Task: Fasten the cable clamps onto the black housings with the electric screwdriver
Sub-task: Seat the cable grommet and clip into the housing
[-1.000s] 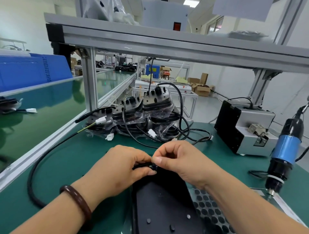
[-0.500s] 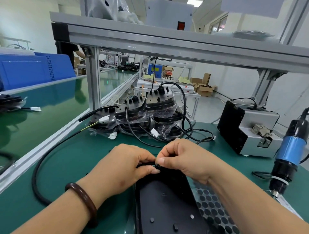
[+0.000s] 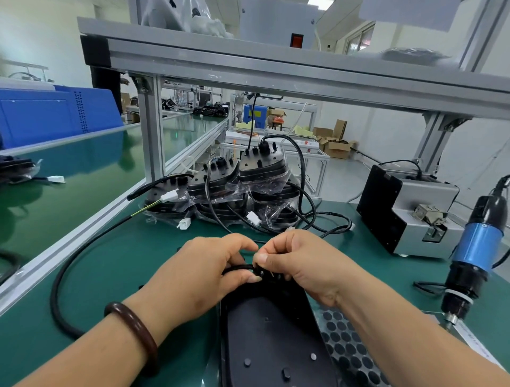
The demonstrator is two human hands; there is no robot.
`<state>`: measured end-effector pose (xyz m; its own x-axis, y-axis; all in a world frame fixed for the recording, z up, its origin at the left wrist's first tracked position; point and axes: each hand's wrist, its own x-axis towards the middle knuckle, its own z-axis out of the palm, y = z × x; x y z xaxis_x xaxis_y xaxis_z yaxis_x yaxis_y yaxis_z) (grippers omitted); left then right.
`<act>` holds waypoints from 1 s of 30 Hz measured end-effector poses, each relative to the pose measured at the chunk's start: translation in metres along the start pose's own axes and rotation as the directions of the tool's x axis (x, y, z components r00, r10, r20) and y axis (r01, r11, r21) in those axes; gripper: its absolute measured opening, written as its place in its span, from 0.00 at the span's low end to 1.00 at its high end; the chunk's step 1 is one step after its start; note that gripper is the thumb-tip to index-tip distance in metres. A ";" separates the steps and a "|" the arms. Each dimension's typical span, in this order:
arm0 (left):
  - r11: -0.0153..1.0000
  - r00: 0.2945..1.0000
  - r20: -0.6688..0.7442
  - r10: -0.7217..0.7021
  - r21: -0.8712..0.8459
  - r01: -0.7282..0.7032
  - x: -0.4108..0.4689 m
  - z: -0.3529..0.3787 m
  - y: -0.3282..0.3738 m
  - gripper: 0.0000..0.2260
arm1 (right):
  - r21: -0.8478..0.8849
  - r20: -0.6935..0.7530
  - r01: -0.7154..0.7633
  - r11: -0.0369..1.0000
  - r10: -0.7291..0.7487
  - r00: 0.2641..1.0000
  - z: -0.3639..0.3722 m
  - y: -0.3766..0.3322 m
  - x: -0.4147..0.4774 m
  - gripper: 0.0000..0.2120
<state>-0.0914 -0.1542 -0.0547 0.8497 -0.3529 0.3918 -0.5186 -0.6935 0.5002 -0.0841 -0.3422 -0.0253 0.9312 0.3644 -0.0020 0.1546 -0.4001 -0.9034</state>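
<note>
Writing on the paper strip (image 3: 469,338) at lower right is too blurred to read. At lower centre the left hand (image 3: 204,273) pinches the black cable (image 3: 237,267) with curled fingers. The right hand (image 3: 306,265), also curled, pinches a small black part at the far end of the black housing (image 3: 270,331). The electric screwdriver (image 3: 474,248) hangs at the right edge.

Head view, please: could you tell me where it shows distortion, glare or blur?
Head view: the wide lens skews the aluminium beam; head view: the glossy conveyor belt mirrors the blue crate; head view: left hand and right hand sharp, ceiling light blown white.
</note>
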 end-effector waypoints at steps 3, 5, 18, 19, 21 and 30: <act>1.000 1.000 0.001 0.007 0.005 -0.007 0.000 -0.001 0.001 0.22 | 0.008 0.002 0.001 1.000 -0.001 1.000 0.000 0.001 -0.001 0.08; 1.000 1.000 0.003 0.016 0.011 -0.016 0.000 -0.001 0.003 0.23 | -0.011 0.020 0.002 1.000 -0.002 1.000 -0.002 0.001 -0.001 0.07; 0.989 0.988 -0.071 0.137 0.060 -0.133 -0.004 -0.002 0.007 0.19 | -0.059 0.057 0.034 0.998 -0.031 0.998 -0.001 0.003 -0.003 0.03; 0.991 0.990 -0.064 0.129 0.041 -0.126 -0.003 -0.001 0.007 0.20 | -0.080 0.067 0.032 0.996 -0.026 0.997 -0.002 0.002 -0.003 0.05; 0.994 0.993 -0.042 0.107 -0.008 -0.108 -0.001 -0.001 0.005 0.20 | -0.116 0.072 0.021 0.993 -0.013 0.997 -0.003 0.000 -0.002 0.07; 0.895 0.985 0.149 -0.089 -0.421 0.145 0.008 0.000 -0.001 0.07 | 0.100 -0.004 0.065 0.993 -0.065 0.998 0.002 0.010 0.002 0.10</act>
<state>-0.0837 -0.1564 -0.0524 0.8973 -0.3790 0.2264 -0.3815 -0.4075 0.8297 -0.0810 -0.3436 -0.0352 0.9204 0.3865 0.0584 0.1811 -0.2893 -0.9400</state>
